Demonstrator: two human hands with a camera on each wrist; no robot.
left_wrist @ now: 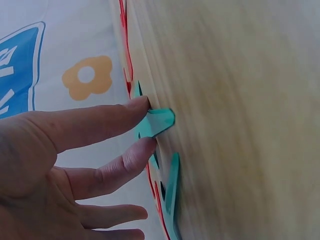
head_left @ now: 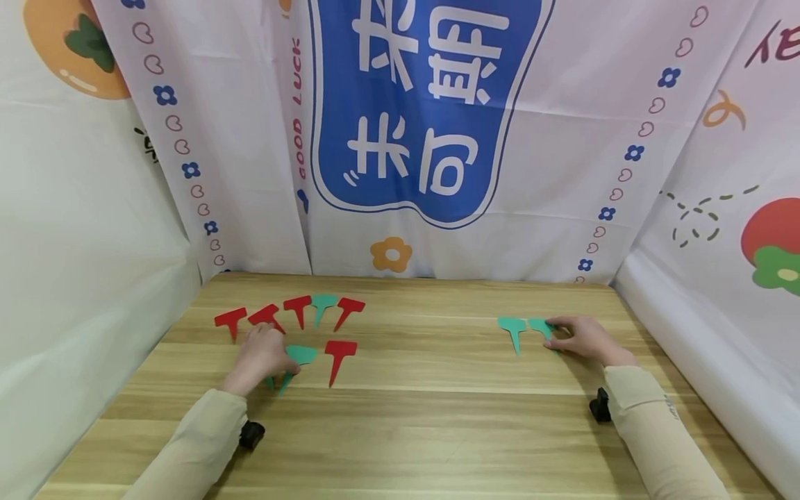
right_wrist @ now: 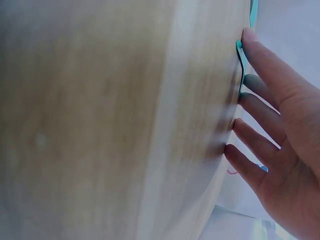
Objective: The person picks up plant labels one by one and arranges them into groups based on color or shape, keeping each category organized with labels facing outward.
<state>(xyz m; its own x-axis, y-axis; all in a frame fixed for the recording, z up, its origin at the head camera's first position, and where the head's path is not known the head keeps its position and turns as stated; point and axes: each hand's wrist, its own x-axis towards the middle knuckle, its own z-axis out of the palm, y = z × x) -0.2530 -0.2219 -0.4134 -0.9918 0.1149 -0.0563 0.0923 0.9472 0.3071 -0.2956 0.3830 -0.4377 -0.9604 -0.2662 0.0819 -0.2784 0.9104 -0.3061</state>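
Observation:
My left hand [head_left: 259,354] is over the left side of the table. Its thumb and index finger pinch a green T-shaped plant label [left_wrist: 161,121]. Partly beneath that hand lies another green label [left_wrist: 172,195], mostly hidden in the head view. On the right, my right hand [head_left: 584,339] holds a green T-shaped label [head_left: 539,324] at the tabletop between thumb and index finger. Just left of it, a further green label [head_left: 513,326] lies flat, its stem toward me.
Several red T-shaped labels, among them one red label [head_left: 340,349] right of my left hand, lie on the wooden table [head_left: 425,430]. A green label [head_left: 323,301] lies among the reds in the back row. A printed cloth [head_left: 262,229] hangs behind the table.

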